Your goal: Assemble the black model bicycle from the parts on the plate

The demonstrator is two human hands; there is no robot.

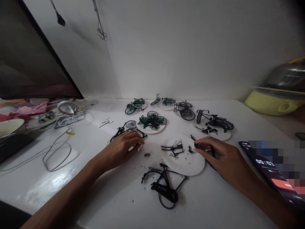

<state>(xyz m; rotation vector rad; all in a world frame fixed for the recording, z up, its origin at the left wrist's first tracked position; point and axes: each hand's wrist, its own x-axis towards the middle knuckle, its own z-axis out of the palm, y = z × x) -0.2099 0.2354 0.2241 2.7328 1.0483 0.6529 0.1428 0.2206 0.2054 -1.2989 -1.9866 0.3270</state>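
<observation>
My left hand (pixel 125 144) rests palm down over a small paper plate (pixel 133 148) holding black bicycle parts, fingers curled on them. My right hand (pixel 219 152) reaches onto the rim of the middle paper plate (pixel 183 165), pinching at a small black piece, with a thin dark tool (pixel 211 149) held between the fingers. That plate carries a few loose black model parts (pixel 175 148). In front of it lies a half-built black model bicycle frame (pixel 164 187) with one wheel.
Several finished green and black model bicycles (pixel 152 121) sit on plates toward the wall. A phone showing a timer (pixel 269 168) lies at right. A tape roll (pixel 67 108), parts sprues and a white cable (pixel 56 152) lie at left. A yellow pot (pixel 274 103) stands at far right.
</observation>
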